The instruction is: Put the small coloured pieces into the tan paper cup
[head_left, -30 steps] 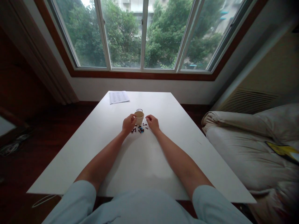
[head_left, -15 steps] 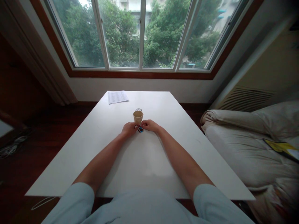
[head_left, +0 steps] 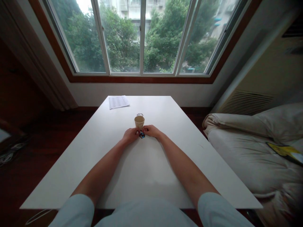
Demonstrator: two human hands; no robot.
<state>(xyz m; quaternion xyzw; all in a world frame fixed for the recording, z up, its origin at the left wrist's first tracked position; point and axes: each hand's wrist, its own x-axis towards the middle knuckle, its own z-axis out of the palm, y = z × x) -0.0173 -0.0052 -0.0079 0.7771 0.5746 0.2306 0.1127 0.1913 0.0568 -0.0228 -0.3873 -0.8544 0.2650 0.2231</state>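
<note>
Resting the left hand (head_left: 131, 135) and right hand (head_left: 152, 130) on either side of small dark and blue pieces (head_left: 142, 135), probably for easy access from both sides. Curling the fingers, tips nearly together; appearing too small to tell whether gripping or merely touching any piece. Having the cup (head_left: 139, 123) standing upright just far of the pieces, perhaps for handiness; looking matte, tan, round, tapered. Using a smooth, faintly glossy white table (head_left: 146, 176) beneath.
</note>
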